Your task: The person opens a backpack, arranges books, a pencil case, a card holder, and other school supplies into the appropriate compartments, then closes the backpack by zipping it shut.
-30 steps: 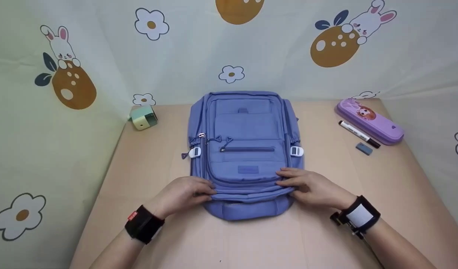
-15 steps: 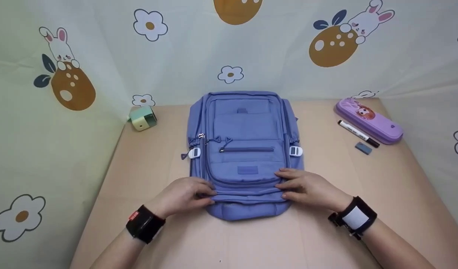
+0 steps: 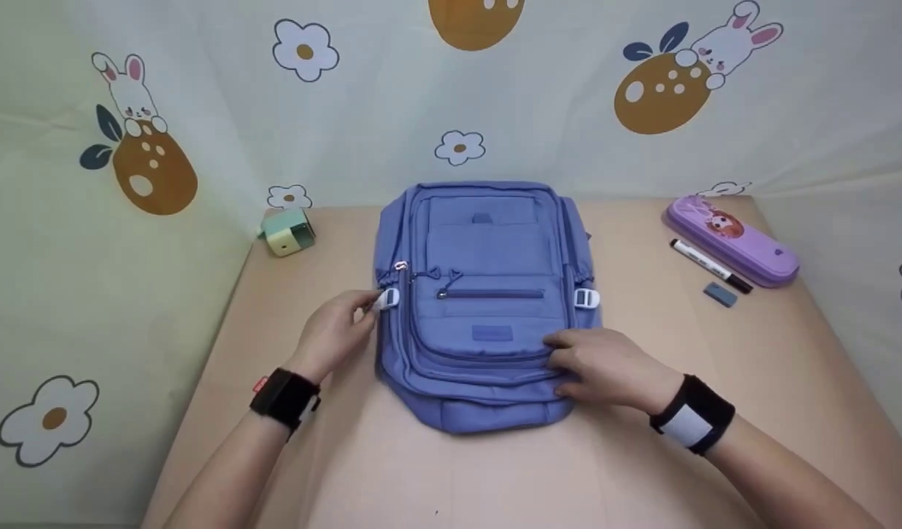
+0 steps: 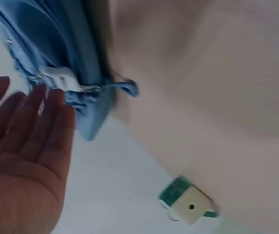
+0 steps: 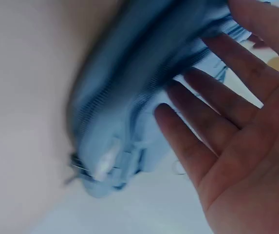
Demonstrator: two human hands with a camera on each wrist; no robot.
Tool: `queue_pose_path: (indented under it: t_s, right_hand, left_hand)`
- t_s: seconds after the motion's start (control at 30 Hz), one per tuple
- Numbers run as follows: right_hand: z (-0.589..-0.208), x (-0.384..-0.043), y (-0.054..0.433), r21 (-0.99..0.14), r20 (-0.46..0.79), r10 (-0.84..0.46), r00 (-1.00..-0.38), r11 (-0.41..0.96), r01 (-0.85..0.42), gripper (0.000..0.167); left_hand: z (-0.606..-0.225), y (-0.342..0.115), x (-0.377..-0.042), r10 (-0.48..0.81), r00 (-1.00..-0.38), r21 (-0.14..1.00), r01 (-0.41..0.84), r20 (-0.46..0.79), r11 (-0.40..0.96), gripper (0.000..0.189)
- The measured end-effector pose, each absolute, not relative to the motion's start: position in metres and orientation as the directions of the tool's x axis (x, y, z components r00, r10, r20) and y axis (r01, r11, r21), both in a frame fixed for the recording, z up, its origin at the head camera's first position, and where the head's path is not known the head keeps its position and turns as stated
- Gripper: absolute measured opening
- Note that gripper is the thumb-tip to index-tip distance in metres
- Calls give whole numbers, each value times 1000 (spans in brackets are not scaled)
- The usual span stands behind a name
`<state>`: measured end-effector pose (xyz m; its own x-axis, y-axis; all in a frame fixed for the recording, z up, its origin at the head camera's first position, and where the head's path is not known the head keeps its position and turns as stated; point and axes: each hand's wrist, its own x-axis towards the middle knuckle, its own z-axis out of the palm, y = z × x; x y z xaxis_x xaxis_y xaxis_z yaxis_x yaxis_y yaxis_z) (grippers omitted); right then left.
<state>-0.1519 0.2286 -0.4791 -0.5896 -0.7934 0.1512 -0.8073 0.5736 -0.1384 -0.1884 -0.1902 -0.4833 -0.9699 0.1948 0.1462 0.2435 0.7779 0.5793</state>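
Observation:
A blue backpack point(image 3: 487, 250) lies front side up on the table, its top toward the back wall. My left hand point(image 3: 337, 330) is at its left side, by the white buckle point(image 3: 390, 297). In the left wrist view the fingers point(image 4: 37, 122) are nearly straight, the thumb apart from them. A zipper pull point(image 4: 127, 87) sticks out beyond that buckle, clear of the fingers. At the lower right edge of the backpack, my right hand point(image 3: 612, 367) touches the fabric. Its fingers point(image 5: 197, 112) look spread and fairly straight in the right wrist view, where the bag is blurred.
A green and cream pencil sharpener point(image 3: 287, 232) stands at the back left. At the back right lie a purple pencil case point(image 3: 734, 239), a black-and-white marker point(image 3: 711, 264) and a grey-blue eraser point(image 3: 720, 294). A patterned curtain point(image 3: 377, 95) closes off the back and sides.
My left hand has left the backpack's lower left edge and moved up to the left buckle. The lower front edge sags more loosely. My right hand stays nearly in place.

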Motion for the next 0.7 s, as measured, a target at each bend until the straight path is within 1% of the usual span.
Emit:
queue_pose_path:
  t_s: [0.07, 0.13, 0.27, 0.4, 0.5, 0.63, 0.7]
  right_hand:
    - [-474, -153, 223, -115, 130, -799, -587, 576, -809, 23]
    - [-469, -154, 218, -106, 101, -802, -588, 579, -808, 23]
    - [-460, -157, 211, -114, 30, -807, -590, 584, -804, 23]
    - [-449, -159, 206, -123, -42, -806, -590, 591, -798, 25]
    - [-437, -163, 203, -159, -96, -798, -595, 602, -782, 25]
    - [-417, -172, 195, -213, -135, -789, -600, 614, -760, 23]
    - [-410, -178, 188, -215, -132, -788, -601, 615, -759, 25]
  left_hand:
    - [-489, -194, -200, 150, -983, 593, 181, 102, 785, 40]
    - [-494, -196, -210, 134, -989, 599, 143, 60, 788, 44]
    - [-503, -196, -222, 141, -990, 610, 129, 29, 782, 49]
    - [-511, -195, -229, 135, -990, 629, 136, 49, 765, 49]
    - [-517, -196, -231, 118, -990, 631, 136, 71, 763, 46]
    - [-520, -197, -232, 96, -991, 610, 135, 96, 781, 39]
    - [-520, -197, -232, 89, -991, 600, 128, 95, 789, 36]
